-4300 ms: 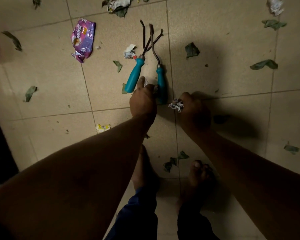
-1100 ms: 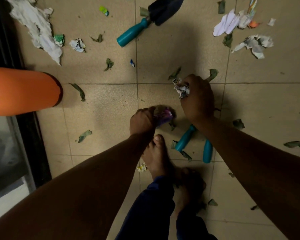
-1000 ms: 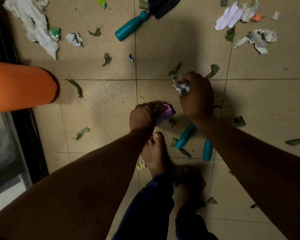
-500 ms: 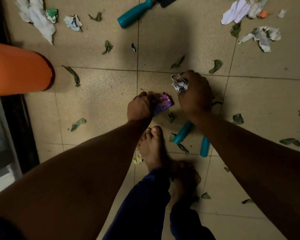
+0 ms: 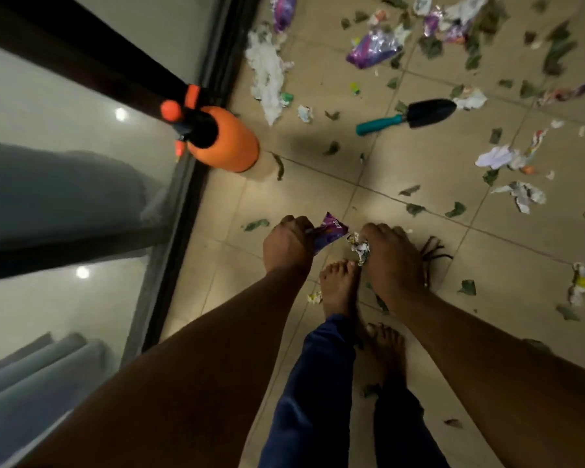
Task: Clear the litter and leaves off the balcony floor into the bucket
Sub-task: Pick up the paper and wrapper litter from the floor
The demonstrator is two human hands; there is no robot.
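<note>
While both arms reach down over beige floor tiles (image 5: 318,184):
Left hand (image 5: 287,246): grips purple wrapper (image 5: 328,233).
Right hand (image 5: 390,256): clenches crumpled paper (image 5: 360,248).
Beyond hands: leaves, litter, trowel (image 5: 409,116).
Left of hands: glass door (image 5: 65,197), orange sprayer (image 5: 217,136).

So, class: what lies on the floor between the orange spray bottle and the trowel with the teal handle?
In the head view, between the orange spray bottle and the trowel, bare tile holds just a small leaf.
</note>
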